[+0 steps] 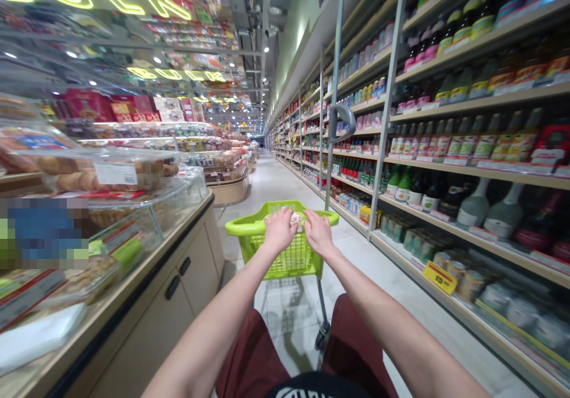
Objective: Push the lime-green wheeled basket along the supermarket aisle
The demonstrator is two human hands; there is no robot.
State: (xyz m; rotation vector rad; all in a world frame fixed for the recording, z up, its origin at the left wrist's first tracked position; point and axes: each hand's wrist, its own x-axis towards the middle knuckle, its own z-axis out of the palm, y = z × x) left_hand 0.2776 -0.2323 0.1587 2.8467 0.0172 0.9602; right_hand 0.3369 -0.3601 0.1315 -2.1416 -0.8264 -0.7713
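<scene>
A bright green shopping cart (249, 227) stands in front of my legs, in the middle of the head view. My left hand (280, 229) lies over its near handlebar, with the fingers curled round it. Close beside it, my right hand (317, 230) grips the same bar, right of centre. Between the two hands shows a small whitish-pink item (294, 220) inside the basket; its kind is hard to make out. The handlebar under my palms is mostly hidden. A wheel (321, 334) of the cart shows below on the right.
On the right runs a long shelf rack (376, 148) of bottles and cans, with a yellow price tag (440, 277) low down. A sliding ladder pole with a grey handle (342, 122) stands there. A food counter (151, 321) borders the left. Pale aisle floor (276, 178) stretches ahead.
</scene>
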